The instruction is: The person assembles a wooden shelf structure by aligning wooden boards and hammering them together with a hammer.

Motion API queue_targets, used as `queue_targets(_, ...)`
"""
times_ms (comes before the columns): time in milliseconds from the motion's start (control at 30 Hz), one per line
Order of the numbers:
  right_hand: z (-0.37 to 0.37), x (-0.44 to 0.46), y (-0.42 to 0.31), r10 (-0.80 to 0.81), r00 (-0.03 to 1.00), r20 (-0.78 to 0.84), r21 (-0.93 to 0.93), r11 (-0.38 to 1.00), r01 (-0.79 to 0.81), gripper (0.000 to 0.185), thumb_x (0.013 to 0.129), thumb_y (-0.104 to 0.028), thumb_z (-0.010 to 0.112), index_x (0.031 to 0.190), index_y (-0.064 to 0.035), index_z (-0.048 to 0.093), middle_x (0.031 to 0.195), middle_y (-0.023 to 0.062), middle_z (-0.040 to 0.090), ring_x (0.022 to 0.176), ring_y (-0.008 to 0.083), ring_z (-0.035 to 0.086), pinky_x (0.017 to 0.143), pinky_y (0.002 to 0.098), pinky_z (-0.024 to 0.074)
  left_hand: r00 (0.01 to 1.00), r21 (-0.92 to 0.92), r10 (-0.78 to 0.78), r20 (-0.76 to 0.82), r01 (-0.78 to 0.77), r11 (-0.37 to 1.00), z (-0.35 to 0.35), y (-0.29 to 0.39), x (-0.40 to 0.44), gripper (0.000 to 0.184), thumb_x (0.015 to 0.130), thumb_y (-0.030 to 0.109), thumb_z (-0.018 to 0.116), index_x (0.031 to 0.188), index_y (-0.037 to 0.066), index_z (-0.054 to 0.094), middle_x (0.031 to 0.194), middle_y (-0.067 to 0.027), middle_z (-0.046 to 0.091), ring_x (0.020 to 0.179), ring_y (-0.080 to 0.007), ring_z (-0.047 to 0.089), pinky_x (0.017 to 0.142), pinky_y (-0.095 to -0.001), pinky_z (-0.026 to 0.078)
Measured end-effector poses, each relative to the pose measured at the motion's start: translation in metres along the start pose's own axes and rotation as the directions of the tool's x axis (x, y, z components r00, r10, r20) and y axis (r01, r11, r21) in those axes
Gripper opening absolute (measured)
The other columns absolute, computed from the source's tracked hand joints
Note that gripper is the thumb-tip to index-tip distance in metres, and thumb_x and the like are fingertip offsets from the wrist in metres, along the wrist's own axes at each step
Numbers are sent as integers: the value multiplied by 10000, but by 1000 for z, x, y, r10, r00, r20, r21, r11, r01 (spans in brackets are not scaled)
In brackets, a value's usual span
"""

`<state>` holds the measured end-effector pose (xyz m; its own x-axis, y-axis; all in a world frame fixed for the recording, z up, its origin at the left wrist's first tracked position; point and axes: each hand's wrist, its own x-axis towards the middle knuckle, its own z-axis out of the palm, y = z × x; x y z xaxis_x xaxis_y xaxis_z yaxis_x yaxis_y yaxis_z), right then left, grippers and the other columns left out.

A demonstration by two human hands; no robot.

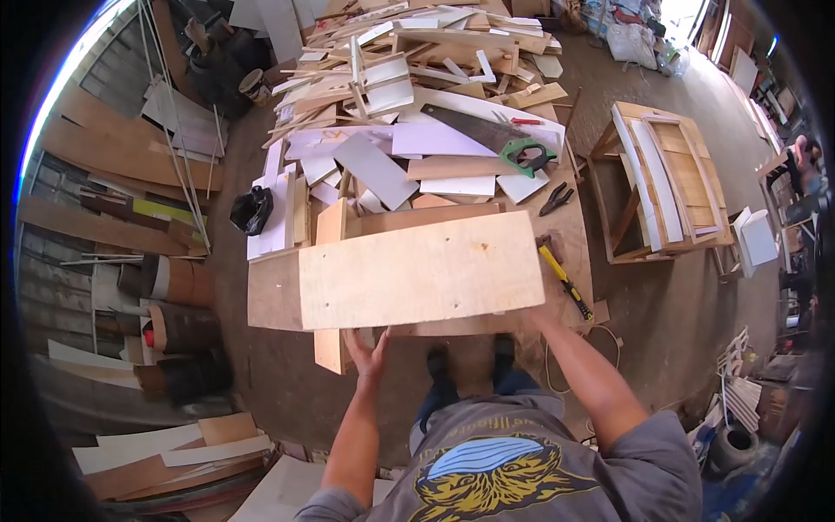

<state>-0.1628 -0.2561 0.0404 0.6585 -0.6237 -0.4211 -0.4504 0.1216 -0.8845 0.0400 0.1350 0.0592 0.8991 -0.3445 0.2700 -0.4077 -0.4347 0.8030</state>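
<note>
A pale wooden board (422,271) with small screw or nail marks forms the top face of a wooden piece above the table's front edge. A second, narrower board (330,287) stands crosswise beneath its left end. My left hand (368,355) is at the underside of the piece near this narrower board, fingers partly spread and partly hidden. My right hand (541,318) is at the lower right corner of the pale board, its fingers hidden behind it. To the right, a yellow and black hammer-like tool (564,280) lies on the table.
Scrap boards (417,78) pile across the table (274,287). A green-handled saw (527,157), pliers (557,199) and a black bag (251,210) lie there. A wooden frame (670,178) stands at right; a person (804,165) is at far right.
</note>
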Motion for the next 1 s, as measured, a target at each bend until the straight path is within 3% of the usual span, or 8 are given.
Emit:
queue_targets(100,19,21,-11,144,986,-79,135,982,-133,511,1024,-292,707,1481,-110,568,1224,131,714,1087,264,708,959,412,559,991,-187,-134,15,135,973,-3,-9,8,832,893,313,865,1550,-12,470,1406,-192,562,1304,-358,537,1133,-511,410)
queue_targets(133,23,25,-13,183,977,-108,177,971,-163,511,1023,-290,708,1480,-109,569,1228,130,713,1091,263,707,961,412,559,989,-194,-147,-23,140,971,-1,-22,8,693,965,246,786,1533,-7,481,1318,-143,584,1226,-273,554,1043,-440,468)
queue_targets(233,33,33,-15,277,944,-177,269,937,-224,511,1022,-286,711,1479,-108,569,1239,127,713,1101,259,707,968,412,559,888,-546,-456,-53,357,758,9,-45,9,517,1025,185,705,1468,-5,517,1291,-144,606,1152,-234,600,966,-375,503)
queue_targets(267,36,34,-14,305,932,-196,292,926,-242,511,1021,-285,711,1479,-108,569,1243,126,712,1105,257,706,970,412,559,867,-475,-498,-23,429,768,4,-36,15,388,1059,143,645,1402,-12,547,1257,-145,620,1057,-209,631,925,-350,529)
queue_targets(300,38,36,-15,330,919,-215,314,915,-255,511,1021,-283,712,1478,-107,570,1246,125,712,1108,256,706,972,412,559,920,-347,-382,-90,330,878,12,-75,17,347,1060,180,651,1330,-27,584,1181,-170,664,982,-223,674,884,-371,550)
queue_targets(467,42,39,-10,407,870,-278,391,875,-284,510,1018,-277,717,1476,-105,571,1265,120,710,1125,249,704,982,412,559,895,41,-433,105,431,901,12,-72,46,541,1022,340,725,1398,-35,616,1223,-224,741,1032,-284,743,868,-425,569)
queue_targets(767,32,37,1,472,826,-308,456,835,-307,510,1013,-264,724,1473,-102,573,1298,111,708,1156,237,702,1001,411,559,839,-350,-496,223,543,763,33,-80,73,661,994,335,770,1529,15,547,1541,-144,586,1419,-277,538,1160,-411,450)
queue_targets(1000,18,42,12,498,811,-305,498,810,-310,510,1010,-255,730,1470,-99,574,1324,104,706,1180,228,700,1016,411,560,868,-228,-412,278,476,849,38,-94,83,612,1015,354,737,1503,39,546,1453,-128,602,1313,-272,568,1059,-421,475)
